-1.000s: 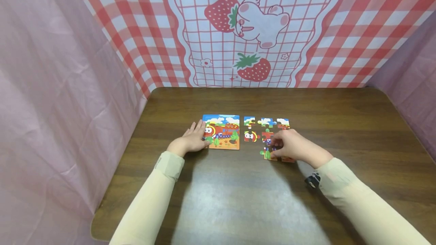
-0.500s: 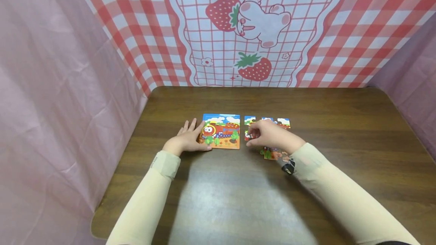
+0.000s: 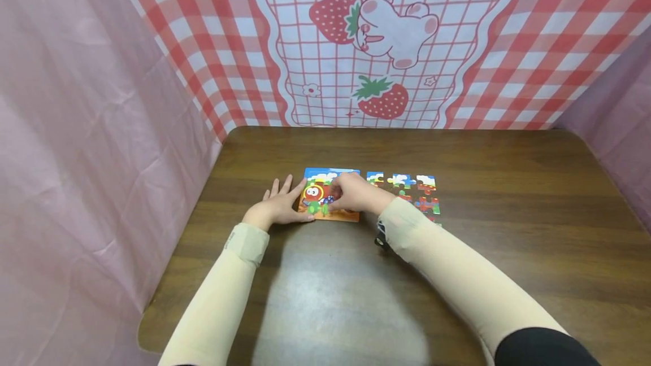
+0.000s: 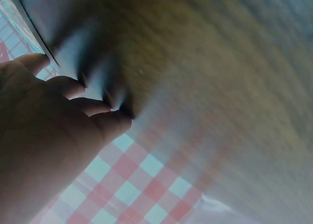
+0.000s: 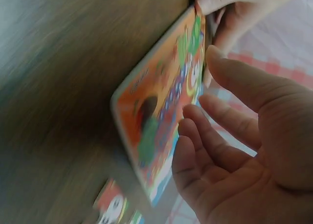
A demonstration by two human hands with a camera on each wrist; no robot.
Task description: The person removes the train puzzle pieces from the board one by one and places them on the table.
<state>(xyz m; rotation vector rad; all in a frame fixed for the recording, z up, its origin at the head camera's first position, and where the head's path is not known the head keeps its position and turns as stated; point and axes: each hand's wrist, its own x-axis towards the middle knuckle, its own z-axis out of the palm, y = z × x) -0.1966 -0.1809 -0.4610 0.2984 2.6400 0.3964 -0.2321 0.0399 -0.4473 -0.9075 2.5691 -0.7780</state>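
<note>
A square train-picture puzzle board (image 3: 348, 217) lies flat on the table. My left hand (image 3: 276, 208) rests at its left side, fingers spread, with thumb at the lower left corner and index finger along the edge. My right hand (image 3: 356, 193) is over the board's right half, hiding part of the picture. In the right wrist view its fingers (image 5: 215, 141) are loosely bent, thumb apart from them, and nothing shows between them. Loose puzzle pieces (image 3: 402, 181) lie right of the board; one with an eye (image 5: 113, 207) shows in the right wrist view.
Several pieces stand in loose rows, some hidden behind my right wrist and sleeve (image 3: 447, 253). A small black device (image 3: 381, 239) hangs at the right wrist. Behind the brown wooden table (image 3: 508, 185) hangs a red-and-white checked cloth (image 3: 224, 72); a pink curtain (image 3: 76, 129) is at the left.
My right hand has moved left from the loose pieces to over the board. My left hand has shifted slightly, its fingers now spread beside the board's left edge.
</note>
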